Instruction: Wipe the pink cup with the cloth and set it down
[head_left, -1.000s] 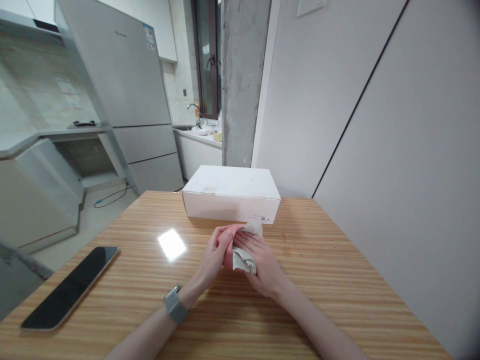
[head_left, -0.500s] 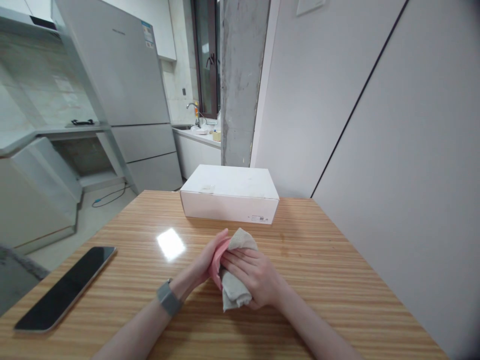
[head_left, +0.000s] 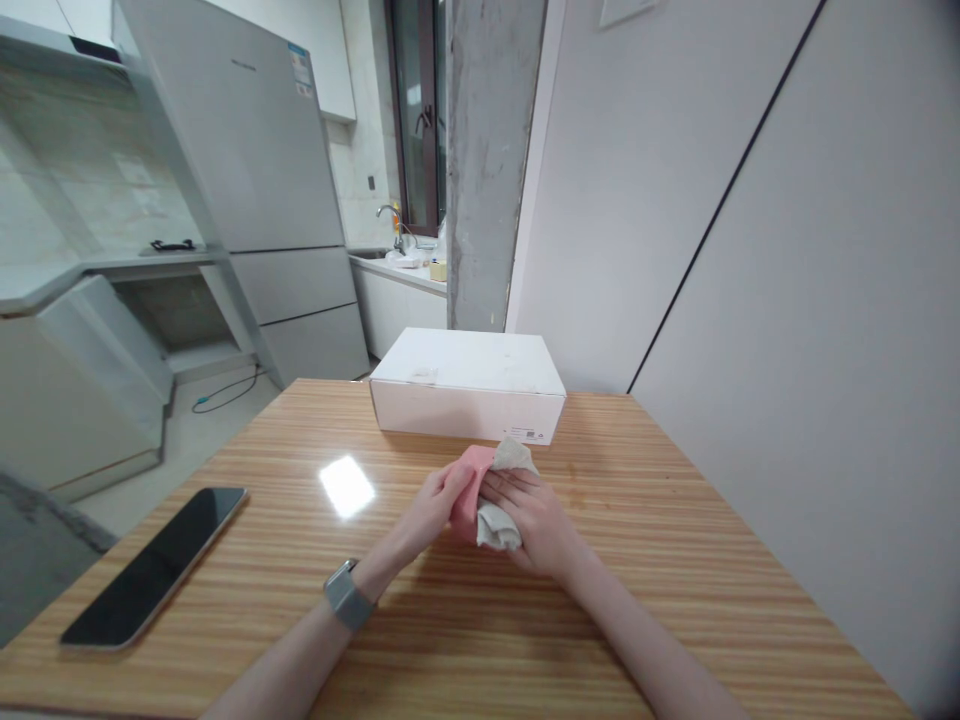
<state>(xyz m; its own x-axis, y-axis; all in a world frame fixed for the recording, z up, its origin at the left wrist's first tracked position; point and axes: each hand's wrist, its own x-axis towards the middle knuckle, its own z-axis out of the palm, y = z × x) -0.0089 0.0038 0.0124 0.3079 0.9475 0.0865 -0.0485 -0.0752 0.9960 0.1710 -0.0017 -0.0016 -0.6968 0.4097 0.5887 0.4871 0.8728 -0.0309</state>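
Note:
My left hand (head_left: 441,505) is closed on the edge of a pink bowl (head_left: 466,500), its thumb on the near side. The bowl is tilted, and much of it is hidden by the hands and the cloth. Pressed into its open side is a light grey cloth (head_left: 498,526), bunched under the fingers of my right hand (head_left: 536,520). One end of the cloth sticks up beyond that hand, and a fold hangs below. Both hands are held in front of me over the wooden table (head_left: 637,600). A grey-banded watch (head_left: 349,594) is on my left wrist.
A white box (head_left: 469,385) lies at the table's far edge, just beyond the hands. At the left edge rests a black phone (head_left: 154,570). A pale wall (head_left: 787,300) runs along the right side. Behind on the left stand a fridge (head_left: 232,130) and a kitchen counter.
Both hands, with the bowl and cloth, have shifted away from me and slightly right. The bowl has turned, showing more of its pink surface, and less cloth hangs below.

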